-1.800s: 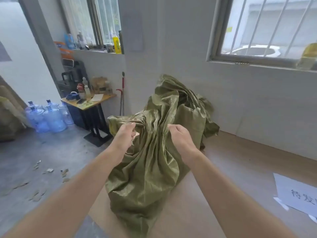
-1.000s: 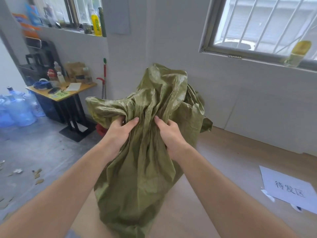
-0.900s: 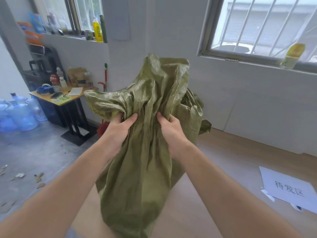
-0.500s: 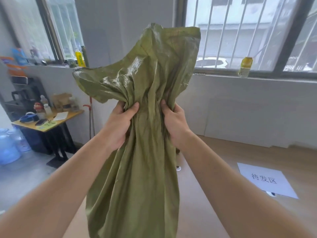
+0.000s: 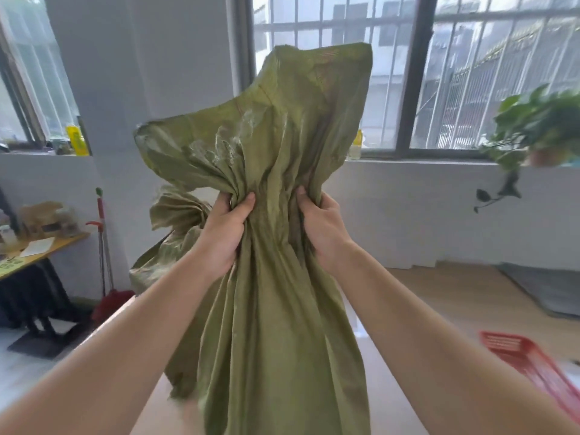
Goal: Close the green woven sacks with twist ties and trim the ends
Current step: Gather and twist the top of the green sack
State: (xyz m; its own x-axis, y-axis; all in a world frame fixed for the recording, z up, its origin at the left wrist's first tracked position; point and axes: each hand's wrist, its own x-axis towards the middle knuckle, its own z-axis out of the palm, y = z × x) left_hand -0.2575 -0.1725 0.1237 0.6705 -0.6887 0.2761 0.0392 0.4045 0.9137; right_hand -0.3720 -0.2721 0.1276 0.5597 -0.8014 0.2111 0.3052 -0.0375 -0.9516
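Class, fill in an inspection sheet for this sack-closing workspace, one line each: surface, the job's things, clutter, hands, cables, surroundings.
Surface: tan floor beneath and behind the sack.
Job's things: green woven sack held up, neck gathered, mouth flaring above the hands; second sack behind it; no twist tie or cutter seen.
Clutter: red basket at lower right; red broom leaning at the wall.
Hands: left hand and right hand both grip the bunched neck.
Cables: nothing seen.
Surroundings: barred window, potted plant on the sill, side table at left.
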